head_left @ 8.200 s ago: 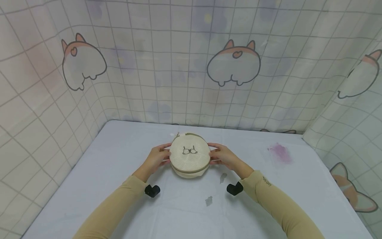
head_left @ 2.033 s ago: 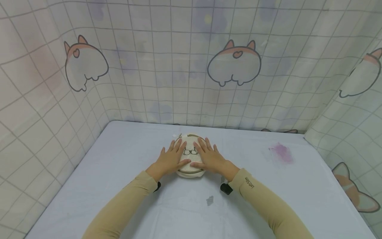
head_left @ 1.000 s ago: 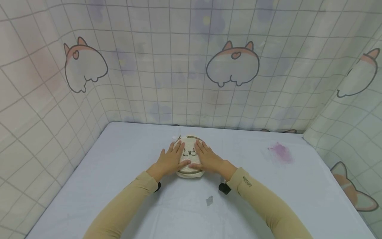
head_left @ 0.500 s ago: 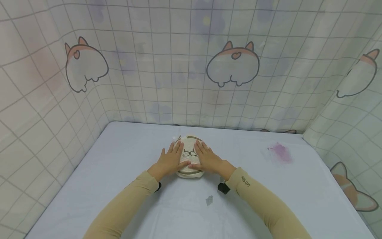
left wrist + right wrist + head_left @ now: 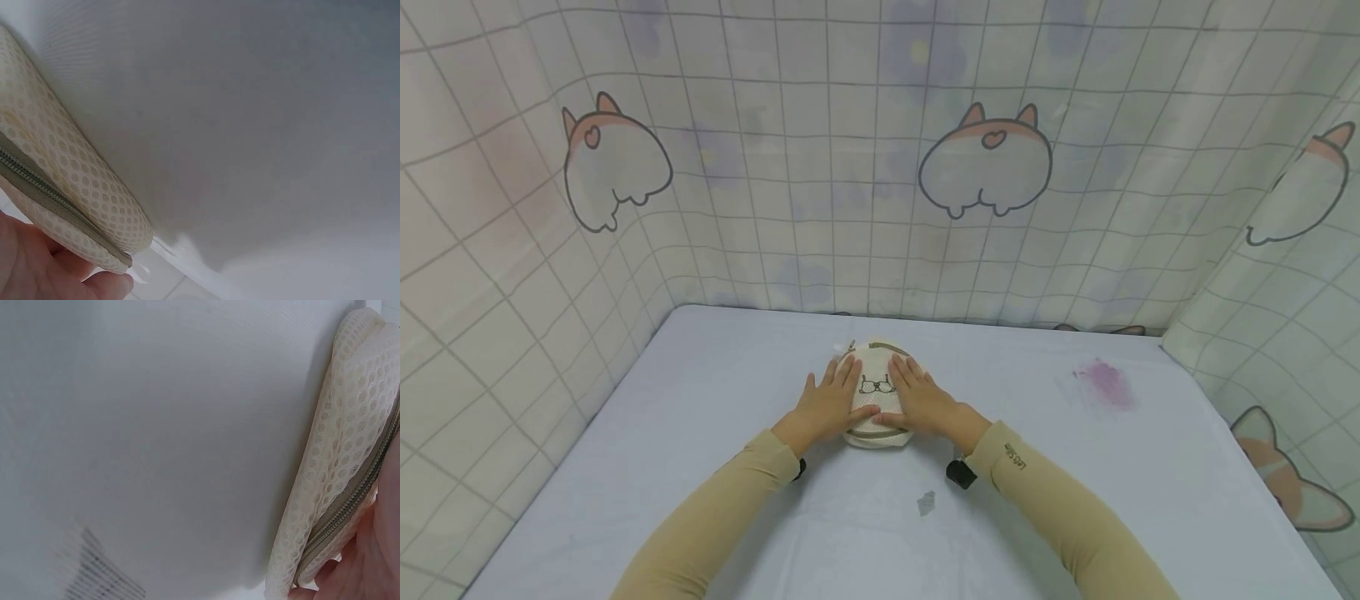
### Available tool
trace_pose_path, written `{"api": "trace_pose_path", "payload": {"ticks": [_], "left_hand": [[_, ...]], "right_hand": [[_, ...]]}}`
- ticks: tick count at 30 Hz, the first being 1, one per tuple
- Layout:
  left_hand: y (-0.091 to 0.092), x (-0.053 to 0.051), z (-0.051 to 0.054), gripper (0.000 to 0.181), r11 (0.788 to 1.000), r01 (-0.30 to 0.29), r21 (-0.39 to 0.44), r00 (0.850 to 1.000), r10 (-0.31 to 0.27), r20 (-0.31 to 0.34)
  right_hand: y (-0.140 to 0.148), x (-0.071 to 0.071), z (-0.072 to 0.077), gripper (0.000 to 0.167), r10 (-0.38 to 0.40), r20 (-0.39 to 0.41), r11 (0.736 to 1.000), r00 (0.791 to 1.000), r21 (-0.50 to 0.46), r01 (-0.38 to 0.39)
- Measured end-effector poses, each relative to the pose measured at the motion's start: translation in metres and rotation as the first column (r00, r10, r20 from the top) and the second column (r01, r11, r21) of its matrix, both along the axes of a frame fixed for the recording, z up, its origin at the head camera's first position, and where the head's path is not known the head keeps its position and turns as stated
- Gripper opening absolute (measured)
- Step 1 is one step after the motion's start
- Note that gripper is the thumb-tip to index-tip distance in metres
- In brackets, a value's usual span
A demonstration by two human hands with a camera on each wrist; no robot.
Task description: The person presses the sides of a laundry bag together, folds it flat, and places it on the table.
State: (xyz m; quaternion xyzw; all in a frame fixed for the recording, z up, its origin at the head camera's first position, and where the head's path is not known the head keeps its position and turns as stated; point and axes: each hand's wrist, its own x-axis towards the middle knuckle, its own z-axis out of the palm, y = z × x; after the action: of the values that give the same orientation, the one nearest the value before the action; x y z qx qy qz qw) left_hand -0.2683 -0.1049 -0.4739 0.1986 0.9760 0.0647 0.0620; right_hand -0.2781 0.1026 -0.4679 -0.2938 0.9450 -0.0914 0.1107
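Observation:
A round cream mesh zippered pouch (image 5: pixel 874 400) with a line drawing of glasses on its top lies on the white table. My left hand (image 5: pixel 826 410) rests flat on its left part, fingers straight and pointing away. On its right part lies my right hand (image 5: pixel 925 406), fingers also extended, and the two thumbs nearly meet near the front edge. The left wrist view shows the pouch's mesh side and olive zipper (image 5: pixel 47 190) above my palm. From the right wrist view, the zippered side (image 5: pixel 347 500) also appears, partly covered by my hand.
The white tabletop (image 5: pixel 700 400) has a pink stain (image 5: pixel 1105 383) on the right and a grey patch (image 5: pixel 927 503) in front. A grid-patterned curtain (image 5: pixel 850 250) with corgi drawings surrounds the back and sides. Dark wrist cameras (image 5: pixel 961 473) hang under the sleeves.
Earlier both hands held the pouch by its sides; they then moved onto its top with fingers spread. The fingers have since drawn closer together, and over the last half second little moves.

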Motion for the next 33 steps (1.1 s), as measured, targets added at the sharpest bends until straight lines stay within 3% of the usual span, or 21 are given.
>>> {"api": "trace_pose_path", "payload": {"ticks": [13,33], "left_hand": [[0.0002,-0.0017,-0.0001,0.091,1.0,-0.013,-0.019,1.0,0.013,0.017],[0.0042,0.0012,0.0092,0.092,0.999,-0.02,-0.05,0.999,0.023,0.05]], "right_hand": [[-0.0017,0.0008,0.0015,0.101,-0.001,0.004,1.0,1.0,0.026,0.001],[-0.0031,0.0007,0.0004,0.1,-0.001,0.0,0.999,1.0,0.051,0.001]]}}
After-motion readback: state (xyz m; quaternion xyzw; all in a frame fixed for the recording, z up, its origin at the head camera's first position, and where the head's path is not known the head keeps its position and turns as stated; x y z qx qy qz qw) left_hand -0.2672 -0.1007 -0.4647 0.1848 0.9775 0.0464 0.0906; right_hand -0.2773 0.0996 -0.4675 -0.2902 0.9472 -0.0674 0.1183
